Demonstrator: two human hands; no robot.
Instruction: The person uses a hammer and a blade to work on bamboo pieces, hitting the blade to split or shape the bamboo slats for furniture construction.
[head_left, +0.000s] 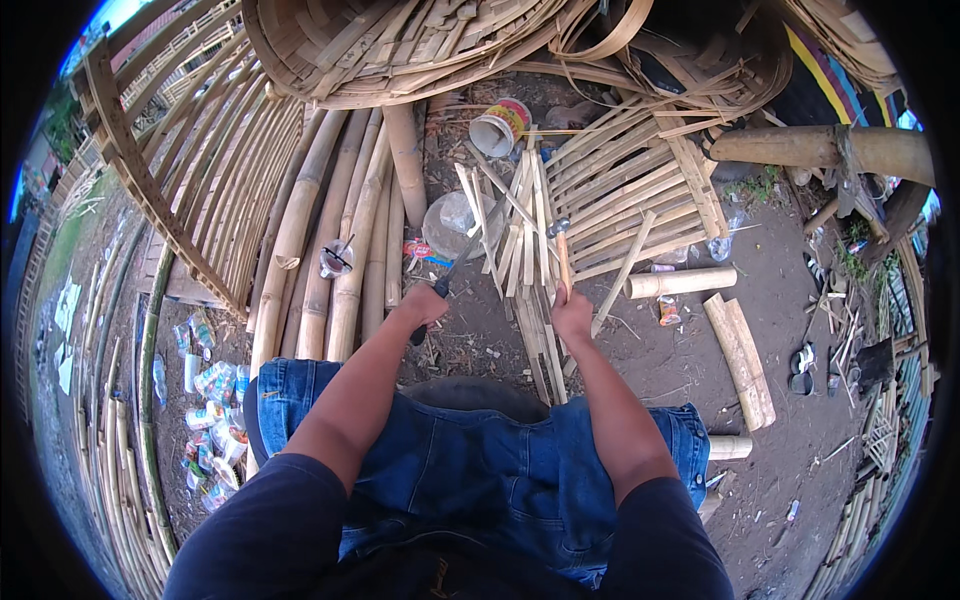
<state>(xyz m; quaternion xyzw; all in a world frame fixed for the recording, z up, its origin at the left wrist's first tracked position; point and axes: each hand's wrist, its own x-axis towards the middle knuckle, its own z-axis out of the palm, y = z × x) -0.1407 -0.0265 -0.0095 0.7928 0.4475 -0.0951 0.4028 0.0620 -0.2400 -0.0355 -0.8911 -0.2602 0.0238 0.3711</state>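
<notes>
1. Bundle of bamboo strips [525, 270] lies on the dirt ahead of the knees, long axis running away from the person.
2. Left hand [425, 303], fingers wrapped on a long knife [465, 262], blade angled right toward the strips.
3. Right hand [572, 312], nearer, grips a hammer [561, 252] upright over them.

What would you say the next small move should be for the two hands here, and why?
Probably bring the hammer in the right hand down onto the back of the long knife held by the left hand: the blade points into the bamboo slats and the hammer head stands raised beside it.
</notes>
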